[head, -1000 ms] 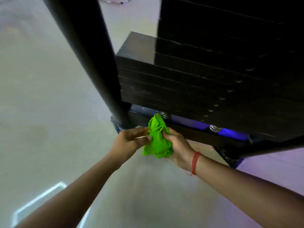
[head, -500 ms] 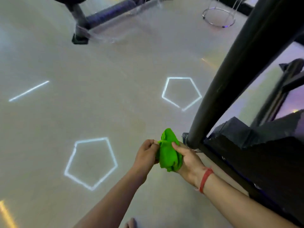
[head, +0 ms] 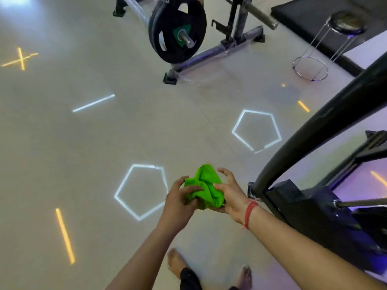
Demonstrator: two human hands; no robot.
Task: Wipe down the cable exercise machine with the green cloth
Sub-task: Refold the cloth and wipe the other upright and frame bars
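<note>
A bunched bright green cloth (head: 206, 186) sits between both my hands, above the floor. My left hand (head: 179, 203) grips its left side with thumb and fingers curled round it. My right hand (head: 229, 193), a red thread on its wrist, cups the cloth from the right and below, thumb pressed into the fabric. The cable machine's black curved frame tube (head: 314, 130) runs from the upper right down to its base (head: 310, 206), just right of my right hand. The cloth touches no part of the machine.
A barbell rack with black weight plates (head: 178, 30) stands at the far middle. A chrome stool (head: 326, 45) is at the upper right beside a dark mat. Light lines and pentagons reflect on the glossy floor (head: 83, 153). My bare feet (head: 178, 262) show below.
The view swung from the weight stack out over the gym floor. Both hands kept the cloth and drew back from the machine's base, working the bundle between them.
</note>
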